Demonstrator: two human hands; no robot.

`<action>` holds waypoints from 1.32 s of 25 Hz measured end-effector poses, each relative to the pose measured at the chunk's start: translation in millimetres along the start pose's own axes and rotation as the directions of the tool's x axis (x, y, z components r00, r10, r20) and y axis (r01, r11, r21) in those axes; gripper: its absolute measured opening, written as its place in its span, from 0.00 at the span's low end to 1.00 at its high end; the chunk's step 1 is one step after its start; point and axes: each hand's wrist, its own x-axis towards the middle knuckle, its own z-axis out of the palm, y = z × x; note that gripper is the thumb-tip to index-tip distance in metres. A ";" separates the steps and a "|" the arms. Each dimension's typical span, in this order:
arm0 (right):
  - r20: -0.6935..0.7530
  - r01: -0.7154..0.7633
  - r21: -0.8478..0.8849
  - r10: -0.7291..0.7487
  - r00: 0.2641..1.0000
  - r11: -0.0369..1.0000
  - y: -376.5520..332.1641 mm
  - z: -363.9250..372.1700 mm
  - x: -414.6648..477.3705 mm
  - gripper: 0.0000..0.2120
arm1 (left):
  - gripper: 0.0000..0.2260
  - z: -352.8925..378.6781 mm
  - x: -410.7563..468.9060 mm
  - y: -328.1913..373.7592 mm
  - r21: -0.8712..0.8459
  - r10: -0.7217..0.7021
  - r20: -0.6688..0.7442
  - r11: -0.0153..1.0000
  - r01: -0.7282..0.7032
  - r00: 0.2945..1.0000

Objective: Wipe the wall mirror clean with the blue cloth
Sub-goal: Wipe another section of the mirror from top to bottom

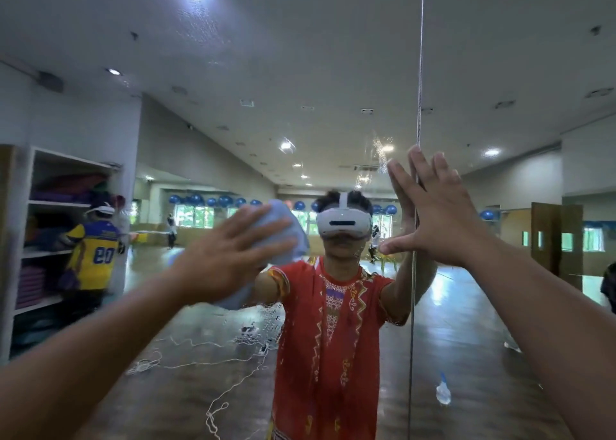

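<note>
The large glass wall mirror (333, 72) fills the whole view. All of its outer edges are cut off by the frame, so its extent cannot be told. A thin pale vertical seam (420, 56) runs from the top of the view to the bottom and splits the mirror into two panels. Left of the seam is the wider stretch of glass, bare from the cloth up to the top of the view. Right of the seam a narrower stretch runs to the picture's edge.

Far left of the seam the mirror reflects a white open shelf unit (50, 206), its contents dim and blurred.

The right hand (440, 216) lies flat on the glass across the seam, fingers straight and spread, holding nothing. Only its back shows. The left hand (223, 259), left of the seam and slightly lower, presses its straight, splayed fingers on the soft pale blue cloth (283, 236), pinning it to the glass without curling round it. Most of the cloth is hidden behind that hand, and blur smears its outline.

Low and just right of the seam, a small clear plastic spray bottle with a blue top (443, 391) appears in reflection, soft-edged. Fine water droplets (266, 319) speckle the glass left of the seam, below the cloth.
</note>
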 end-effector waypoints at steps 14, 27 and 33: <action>0.022 -0.018 -0.003 0.018 1.000 1.000 -2.1 0.8 0.3 0.65 | 0.30 8.0 115.8 37.6 -0.095 -0.389 -0.120 0.920 0.380 0.913; 0.026 -0.009 -0.009 0.009 1.000 1.000 -3.5 -3.3 0.8 0.67 | 0.26 -19.5 133.4 -19.3 -0.167 -0.651 -0.146 0.758 0.630 0.745; 0.006 0.032 -0.002 -0.032 0.999 0.999 15.7 -21.8 -8.6 0.67 | 0.27 -12.1 145.1 -12.9 -0.131 -0.681 -0.151 0.733 0.668 0.717</action>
